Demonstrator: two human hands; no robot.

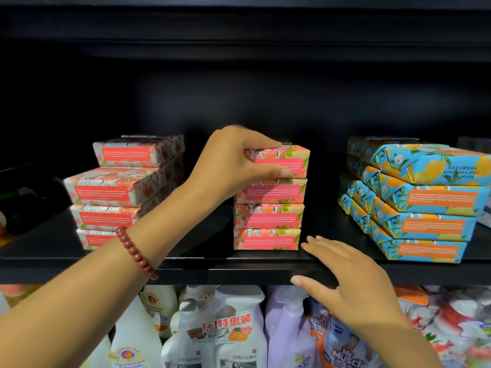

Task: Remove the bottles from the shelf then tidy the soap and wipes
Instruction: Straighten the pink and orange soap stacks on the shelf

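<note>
Head view puts your left hand [233,160] on the top bar [288,162] of the middle stack [268,216]. The thumb lies along the bar's near face and the fingers curl over its top, pinching it at the left end. Your right hand [345,272] lies flat on the shelf [212,269] lip with its fingers straight and slightly spread. Its fingertips are just beside the stack's bottom bar and it holds nothing. The stack stands four high at mid-shelf, between the skewed left stack [119,192] and the blue stack [425,203] on the right. These paper-wrapped bars are likely stiff, dense for their size and hardly fragile. The glossy wrap probably slides bar on bar, though, so a push at one end may swing the bar or drag the one beneath. Take hold across both short ends, or squeeze top and bottom as now, and steady the lower bars with your flat right hand.
</note>
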